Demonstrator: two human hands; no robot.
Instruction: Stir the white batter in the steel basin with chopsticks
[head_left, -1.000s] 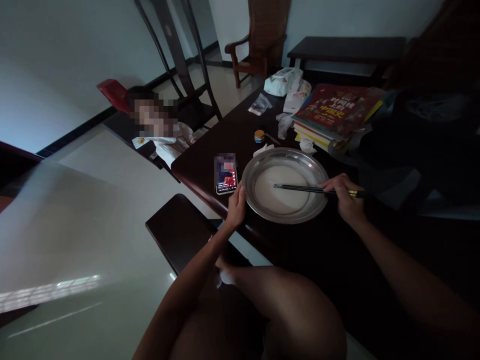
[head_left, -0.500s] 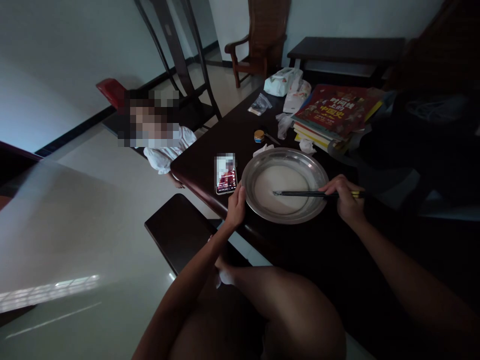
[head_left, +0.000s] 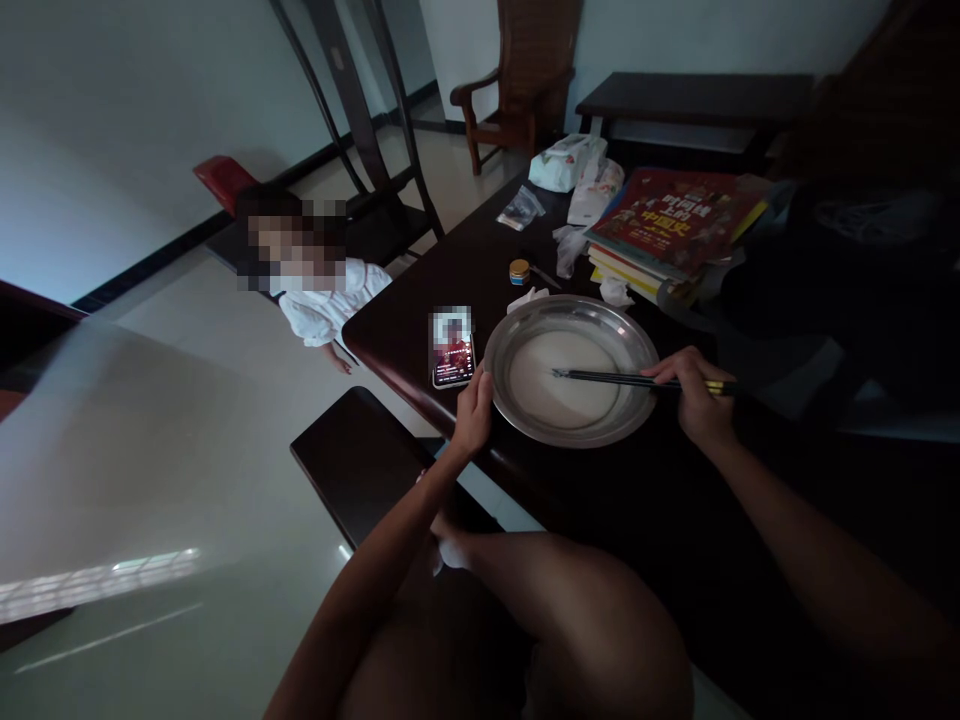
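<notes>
A wide metal basin (head_left: 637, 410) stands near the edge of the dark table, with a smooth whitish mixture (head_left: 574, 400) in its bottom. At the basin's left side, my left hand (head_left: 473, 412) grips the rim. My right hand (head_left: 699, 395), closed around a pair of dark chopsticks (head_left: 615, 378) with gold-coloured ends, is just right of the basin. The chopsticks lie nearly level across the bowl, and their coated tips touch or hover over the mixture; which of the two I cannot tell. Left of the basin is a lit phone (head_left: 453, 350).
Behind the basin are crumpled tissues (head_left: 615, 291), a small gold-lidded jar (head_left: 519, 272), a stack of books (head_left: 667, 225) and plastic bags (head_left: 568, 163). A person in a white top (head_left: 330, 305) is beyond the table's left corner. A dark bench (head_left: 364, 455) stands at lower left.
My right hand and the chopsticks have shifted slightly right, the tips rising a little. My left hand stays on the rim. The person at left has moved slightly.
</notes>
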